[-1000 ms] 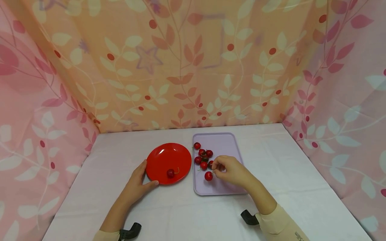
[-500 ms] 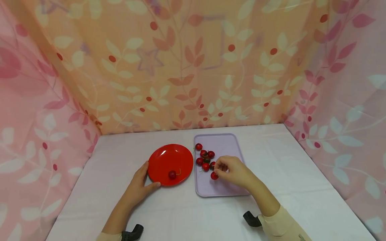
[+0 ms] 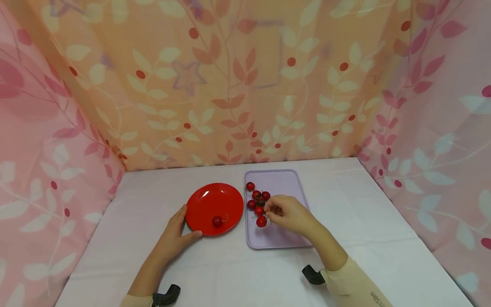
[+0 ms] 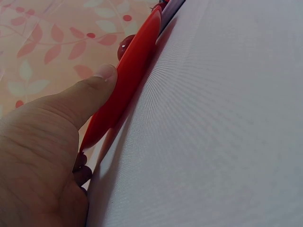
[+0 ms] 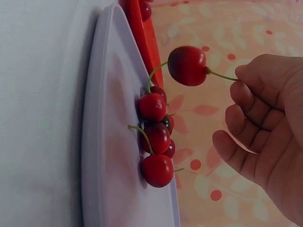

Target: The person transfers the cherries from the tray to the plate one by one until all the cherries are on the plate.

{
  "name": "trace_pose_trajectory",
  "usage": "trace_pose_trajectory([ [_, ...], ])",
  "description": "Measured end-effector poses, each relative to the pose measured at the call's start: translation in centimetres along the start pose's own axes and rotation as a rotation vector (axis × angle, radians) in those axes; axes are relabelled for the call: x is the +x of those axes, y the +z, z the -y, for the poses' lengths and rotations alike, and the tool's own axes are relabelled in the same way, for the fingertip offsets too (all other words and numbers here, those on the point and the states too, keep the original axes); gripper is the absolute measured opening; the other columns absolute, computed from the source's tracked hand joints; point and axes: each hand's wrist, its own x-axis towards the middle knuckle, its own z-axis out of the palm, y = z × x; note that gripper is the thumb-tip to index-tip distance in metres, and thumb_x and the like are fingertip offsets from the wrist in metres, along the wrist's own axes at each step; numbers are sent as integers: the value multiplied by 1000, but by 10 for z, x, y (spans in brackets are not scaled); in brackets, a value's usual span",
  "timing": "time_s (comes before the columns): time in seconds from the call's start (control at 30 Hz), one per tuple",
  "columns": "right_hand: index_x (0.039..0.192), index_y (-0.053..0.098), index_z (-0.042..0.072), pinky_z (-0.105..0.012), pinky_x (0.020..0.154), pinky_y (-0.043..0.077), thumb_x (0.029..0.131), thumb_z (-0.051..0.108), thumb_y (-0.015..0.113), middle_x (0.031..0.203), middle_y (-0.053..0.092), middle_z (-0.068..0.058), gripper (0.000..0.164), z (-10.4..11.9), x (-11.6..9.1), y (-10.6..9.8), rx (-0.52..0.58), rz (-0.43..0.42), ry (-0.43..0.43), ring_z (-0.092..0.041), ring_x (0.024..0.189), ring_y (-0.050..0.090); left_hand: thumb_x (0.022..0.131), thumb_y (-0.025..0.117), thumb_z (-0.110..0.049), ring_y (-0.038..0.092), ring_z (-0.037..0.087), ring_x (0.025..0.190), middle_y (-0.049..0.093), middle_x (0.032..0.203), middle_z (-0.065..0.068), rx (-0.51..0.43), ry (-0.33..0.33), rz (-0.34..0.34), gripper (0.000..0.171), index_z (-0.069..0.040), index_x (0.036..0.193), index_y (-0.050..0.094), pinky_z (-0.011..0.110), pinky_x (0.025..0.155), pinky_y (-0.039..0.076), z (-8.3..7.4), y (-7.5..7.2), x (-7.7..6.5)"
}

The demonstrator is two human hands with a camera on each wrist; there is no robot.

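My right hand (image 3: 289,214) pinches the thin green stem of a red cherry (image 5: 188,65) between thumb and index finger. That cherry hangs over the lilac tray (image 3: 280,238), apart from the tray's surface in the right wrist view. Several more cherries with stems (image 5: 157,170) lie clustered along the tray's left side, some partly behind my fingers. My left hand (image 3: 174,238) holds the red plate (image 3: 209,200) by its near left rim, the thumb (image 4: 97,87) on the edge. One dark red cherry (image 3: 217,221) sits in the plate with its stem pointing right.
Plate and tray stand side by side on a white cloth-covered table (image 3: 215,273). An orange leaf-patterned curtain (image 3: 238,85) closes off the back, with pink curtains (image 3: 34,170) at both sides. A black curved piece (image 3: 166,295) sits at each wrist.
The pinched cherry has swung slightly right, then left, along with small movements of my right hand, which is now a little farther left. The left hand and plate hold still.
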Motion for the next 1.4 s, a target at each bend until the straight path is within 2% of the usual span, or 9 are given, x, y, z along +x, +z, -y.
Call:
trace_pose_trajectory([
  [0.27, 97, 70, 17, -25, 71, 57, 92, 12, 74, 87, 66, 13, 8, 8, 13, 2, 13, -5, -2, -10, 81, 61, 83, 82, -50, 24, 38, 154, 24, 169, 11, -7, 23, -3, 111, -11, 165, 18, 54, 112, 42, 0, 0, 0],
  [0.5, 95, 69, 23, -25, 72, 58, 92, 12, 75, 88, 67, 11, 13, 15, 30, 4, 55, -8, 15, -11, 81, 62, 83, 82, -50, 26, 37, 154, 25, 169, 10, -23, 32, -7, 111, -13, 165, 18, 52, 111, 44, 2, 2, 1],
  [0.73, 94, 69, 24, -28, 74, 58, 93, 15, 74, 87, 67, 9, 10, 19, 48, 6, 56, -14, 39, -10, 79, 64, 83, 83, -47, 26, 34, 154, 25, 169, 8, -40, 56, -3, 110, -12, 165, 19, 50, 112, 42, 2, 2, 2],
  [0.93, 96, 71, 22, -28, 72, 57, 95, 17, 73, 85, 67, 9, 5, 26, 67, 9, 61, -26, 31, -10, 77, 63, 84, 83, -46, 25, 35, 155, 25, 169, 9, -25, 44, 0, 109, -13, 165, 18, 52, 113, 41, 1, 0, 2],
  [1.13, 95, 72, 22, -29, 75, 56, 94, 15, 73, 86, 67, 9, 7, 36, 87, 15, 84, -23, -3, -11, 81, 63, 84, 84, -44, 25, 37, 154, 25, 169, 10, -25, 30, 0, 109, -11, 165, 19, 54, 113, 41, -2, -2, 1],
  [1.4, 96, 72, 24, -28, 76, 54, 94, 19, 74, 86, 66, 10, 6, 41, 117, 28, 42, 21, -11, -11, 84, 61, 85, 84, -42, 25, 36, 154, 26, 169, 10, -33, 59, 2, 108, -10, 165, 19, 55, 115, 39, -2, -1, 1],
])
